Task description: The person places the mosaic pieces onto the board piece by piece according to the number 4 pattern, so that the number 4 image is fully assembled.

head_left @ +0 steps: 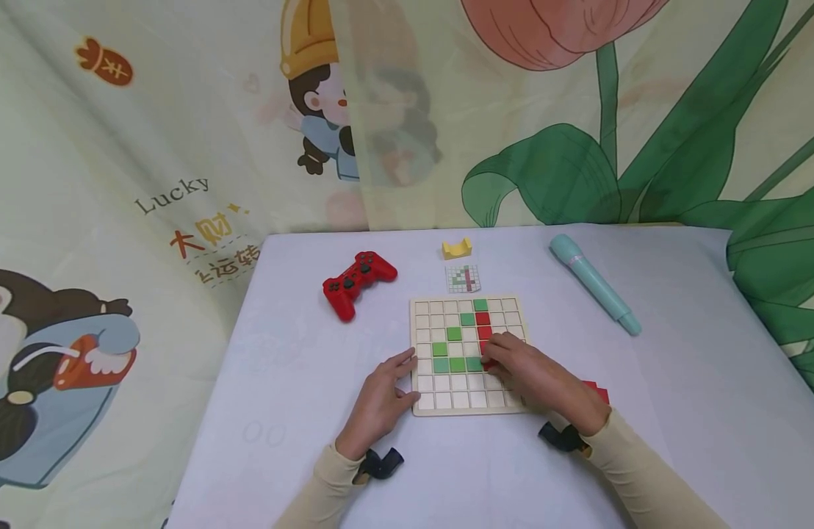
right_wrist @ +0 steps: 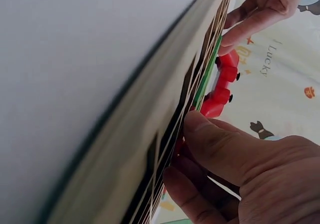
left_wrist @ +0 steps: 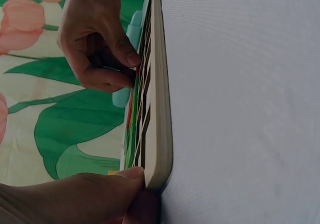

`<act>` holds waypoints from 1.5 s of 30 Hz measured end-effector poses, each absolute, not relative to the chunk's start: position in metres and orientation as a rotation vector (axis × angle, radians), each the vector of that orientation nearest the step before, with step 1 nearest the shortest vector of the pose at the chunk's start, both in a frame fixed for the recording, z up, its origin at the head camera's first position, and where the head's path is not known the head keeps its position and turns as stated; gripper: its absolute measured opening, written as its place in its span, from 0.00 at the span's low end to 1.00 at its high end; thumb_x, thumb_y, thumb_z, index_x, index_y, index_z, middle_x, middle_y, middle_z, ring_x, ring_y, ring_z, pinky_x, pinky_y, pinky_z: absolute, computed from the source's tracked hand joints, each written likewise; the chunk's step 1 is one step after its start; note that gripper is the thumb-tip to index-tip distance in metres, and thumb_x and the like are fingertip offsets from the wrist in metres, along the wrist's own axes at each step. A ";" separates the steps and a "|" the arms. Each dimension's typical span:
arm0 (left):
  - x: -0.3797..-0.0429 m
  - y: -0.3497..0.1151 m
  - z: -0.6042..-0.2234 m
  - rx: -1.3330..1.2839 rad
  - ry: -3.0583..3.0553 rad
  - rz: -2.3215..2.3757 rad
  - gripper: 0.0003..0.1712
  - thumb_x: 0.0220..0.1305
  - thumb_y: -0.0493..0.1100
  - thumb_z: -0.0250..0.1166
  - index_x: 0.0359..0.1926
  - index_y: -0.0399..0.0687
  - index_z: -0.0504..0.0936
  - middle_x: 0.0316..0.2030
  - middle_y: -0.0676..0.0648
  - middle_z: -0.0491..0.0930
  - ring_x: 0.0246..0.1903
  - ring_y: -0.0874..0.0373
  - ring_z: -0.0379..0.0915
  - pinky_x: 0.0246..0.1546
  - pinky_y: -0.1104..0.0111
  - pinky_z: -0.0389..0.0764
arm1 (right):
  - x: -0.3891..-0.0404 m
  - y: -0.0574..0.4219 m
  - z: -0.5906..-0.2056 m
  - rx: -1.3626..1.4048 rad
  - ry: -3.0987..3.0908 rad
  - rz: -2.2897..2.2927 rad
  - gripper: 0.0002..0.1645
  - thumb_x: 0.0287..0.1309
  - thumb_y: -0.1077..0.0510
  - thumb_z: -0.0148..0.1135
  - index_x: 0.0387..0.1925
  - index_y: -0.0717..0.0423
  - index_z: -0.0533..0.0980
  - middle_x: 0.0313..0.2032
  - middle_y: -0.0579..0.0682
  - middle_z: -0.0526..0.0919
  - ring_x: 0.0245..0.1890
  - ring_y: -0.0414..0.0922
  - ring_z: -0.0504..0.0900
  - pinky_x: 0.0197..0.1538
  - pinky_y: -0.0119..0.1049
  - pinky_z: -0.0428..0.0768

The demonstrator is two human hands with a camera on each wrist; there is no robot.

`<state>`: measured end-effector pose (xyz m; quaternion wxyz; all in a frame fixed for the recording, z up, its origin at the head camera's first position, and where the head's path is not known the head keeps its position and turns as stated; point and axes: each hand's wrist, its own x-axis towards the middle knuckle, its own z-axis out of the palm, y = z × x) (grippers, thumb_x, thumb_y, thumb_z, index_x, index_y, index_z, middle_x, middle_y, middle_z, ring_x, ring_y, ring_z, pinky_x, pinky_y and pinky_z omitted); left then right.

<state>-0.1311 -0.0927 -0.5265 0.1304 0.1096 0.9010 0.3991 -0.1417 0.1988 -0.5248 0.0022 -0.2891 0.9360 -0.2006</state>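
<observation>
A square board with a grid of cells (head_left: 441, 401) lies on the white table. Green tiles (head_left: 454, 334) form a diagonal and a short row on it, with a column of red tiles (head_left: 483, 319) beside them. My right hand (head_left: 535, 371) is over the board's right half. Its thumb and fingertips pinch a red tile (left_wrist: 137, 71) at the column's lower end, mostly hidden by the fingers. My left hand (head_left: 379, 400) lies at the board's left side, its thumb and extended fingers touching the edge.
Above the board lie a small card with a grid pattern (head_left: 463, 278) and a yellow curved piece (head_left: 456, 249). A red game controller (head_left: 358, 283) is at the back left, a teal microphone-shaped object (head_left: 595, 285) at the back right. More red pieces (head_left: 599, 390) show behind my right wrist.
</observation>
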 end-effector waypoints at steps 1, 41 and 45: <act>-0.131 -0.092 -0.527 0.326 2.616 1.156 0.39 0.60 0.30 0.77 0.72 0.36 0.76 0.78 0.45 0.70 0.32 0.66 0.73 0.32 0.78 0.78 | -0.141 0.199 -0.525 -0.903 2.937 -0.629 0.14 0.62 0.60 0.77 0.46 0.50 0.81 0.44 0.43 0.79 0.47 0.39 0.77 0.52 0.34 0.88; -0.129 -0.095 -0.530 0.370 2.629 1.128 0.39 0.61 0.32 0.77 0.72 0.36 0.76 0.78 0.44 0.70 0.31 0.66 0.73 0.33 0.77 0.79 | -0.068 0.307 -0.534 -0.168 2.994 -0.637 0.25 0.53 0.63 0.82 0.53 0.52 0.83 0.47 0.50 0.82 0.46 0.46 0.80 0.49 0.47 0.91; -0.131 -0.095 -0.528 0.369 2.633 1.131 0.38 0.61 0.33 0.77 0.72 0.36 0.76 0.78 0.44 0.70 0.31 0.67 0.73 0.33 0.78 0.79 | -0.075 0.300 -0.528 -0.262 3.020 -0.691 0.25 0.56 0.65 0.80 0.54 0.51 0.81 0.49 0.49 0.82 0.47 0.44 0.82 0.47 0.42 0.91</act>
